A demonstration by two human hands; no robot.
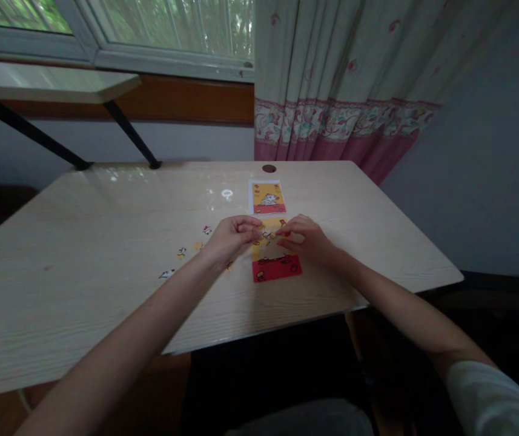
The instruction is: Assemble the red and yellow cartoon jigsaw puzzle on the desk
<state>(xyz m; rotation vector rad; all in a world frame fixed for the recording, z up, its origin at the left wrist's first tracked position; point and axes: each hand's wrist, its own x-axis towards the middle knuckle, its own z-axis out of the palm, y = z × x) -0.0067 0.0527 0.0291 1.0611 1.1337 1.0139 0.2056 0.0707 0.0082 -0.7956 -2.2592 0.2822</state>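
Note:
In the middle of the table lies a yellow-and-red picture board [277, 270], partly covered by my hands. My left hand [236, 233] pinches a small white-and-yellow puzzle piece [266, 232] just over the board's upper part. From the other side, my right hand [304, 237] reaches in, its fingertips at the piece's edge and its thumb a little apart from the forefinger. Beyond the hands is a matching picture card [268, 200] with a white cartoon animal. Left of the board lie several loose pieces, among them a white piece [167, 274] and a yellow piece [198, 245].
The pale wooden table [105, 260] has a round cable hole [269, 169] near its back edge. A raised shelf [54, 85] on black legs stands at the back left. Behind the table hang a window and a floral curtain [332, 121].

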